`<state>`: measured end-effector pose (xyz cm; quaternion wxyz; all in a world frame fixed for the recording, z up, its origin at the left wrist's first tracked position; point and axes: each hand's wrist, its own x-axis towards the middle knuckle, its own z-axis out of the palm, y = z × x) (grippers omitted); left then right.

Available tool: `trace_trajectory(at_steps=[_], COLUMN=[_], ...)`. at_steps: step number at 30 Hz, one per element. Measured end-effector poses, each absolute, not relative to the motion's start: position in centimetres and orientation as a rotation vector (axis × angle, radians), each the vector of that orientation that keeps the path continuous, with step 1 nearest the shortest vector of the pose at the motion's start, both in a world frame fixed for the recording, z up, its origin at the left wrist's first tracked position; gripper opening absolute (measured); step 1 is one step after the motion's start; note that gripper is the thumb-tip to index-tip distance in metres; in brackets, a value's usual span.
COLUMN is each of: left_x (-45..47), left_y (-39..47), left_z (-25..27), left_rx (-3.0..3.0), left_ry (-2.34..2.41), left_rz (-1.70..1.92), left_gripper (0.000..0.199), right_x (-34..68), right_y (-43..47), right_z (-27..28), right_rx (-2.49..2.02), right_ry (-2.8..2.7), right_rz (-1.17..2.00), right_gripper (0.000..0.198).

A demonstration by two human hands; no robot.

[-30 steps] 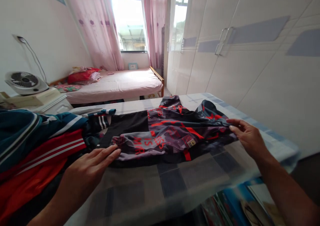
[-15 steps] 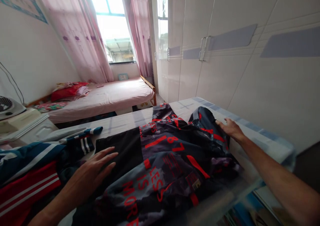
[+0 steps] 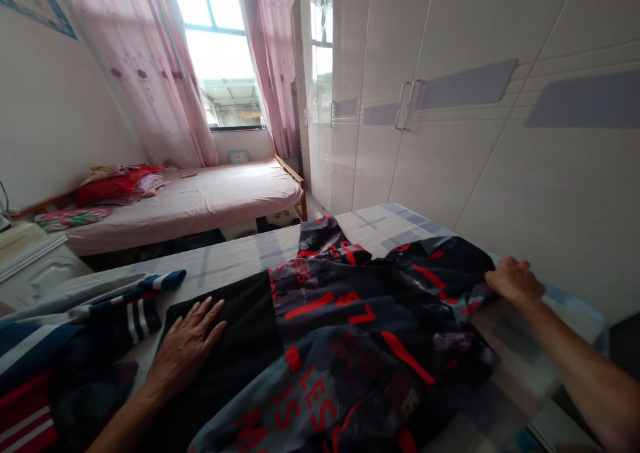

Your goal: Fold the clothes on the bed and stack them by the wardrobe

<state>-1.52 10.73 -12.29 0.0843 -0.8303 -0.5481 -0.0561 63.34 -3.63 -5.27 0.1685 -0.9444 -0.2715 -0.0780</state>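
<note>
A dark jacket [image 3: 345,319] with red lettering and red strips lies spread over the checked bed cover, one part reaching toward the far side. My left hand [image 3: 187,336] rests flat on its plain black panel [image 3: 240,319], fingers outstretched. At the right, my right hand [image 3: 517,281] is closed on the edge of a sleeve-like part [image 3: 450,259], which is drawn out sideways. The fingertips there are partly hidden by the hand itself. Left of my left hand lie other clothes: a blue garment [image 3: 43,343] with white stripes and a red striped one [image 3: 25,406].
The checked cover [image 3: 235,256] lies under the clothes. Beyond it stands a second bed [image 3: 225,189] with a red bundle [image 3: 117,185] on it. A white wardrobe [image 3: 450,166] runs along the right side. Pale furniture [image 3: 37,263] stands at the left.
My right hand has moved right and closed on the jacket's edge, pulling that part outward and flatter. My left hand has settled flat on the black panel. The view has shifted slightly.
</note>
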Motion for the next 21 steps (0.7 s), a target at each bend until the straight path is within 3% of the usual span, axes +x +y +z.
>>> trace_trajectory(at_steps=[3, 5, 9, 11, 14, 18, 21], left_x=[-1.4, -1.3, -1.1, -1.0, -0.9, -1.1, -1.5], left_y=[10.8, 10.8, 10.5, 10.3, 10.5, 12.5, 14.7], left_z=[-12.1, -12.0, -12.0, -11.7, -10.4, -7.6, -6.1], left_rx=[-2.497, -2.497, -2.486, -2.497, -2.554, -2.516, -2.522], left_ry=[-1.618, -1.627, -1.683, -1.714, -1.735, -1.76, -1.838], left_rz=[-0.16, -0.18, -0.259, -0.28, -0.309, -0.363, -0.227], left_gripper=[0.053, 0.053, 0.054, 0.055, 0.053, 0.05, 0.054], right_x=[60.8, 57.7, 52.2, 50.9, 50.7, 50.0, 48.1], right_y=[-2.3, 0.0, 4.2, 5.5, 7.4, 11.8, 15.2], right_z=[-4.3, -3.8, -4.4, -5.1, -5.5, -4.4, -4.0], right_rx=[-2.41, -2.158, -1.984, -2.1, -2.326, -2.314, -2.248], right_ry=[-1.125, -1.489, -1.901, -1.932, -1.798, -1.731, -1.744], right_rz=[-0.516, -0.525, -0.124, 0.073, 0.112, 0.249, 0.497], right_gripper=[0.046, 0.042, 0.041, 0.035, 0.026, 0.03, 0.044])
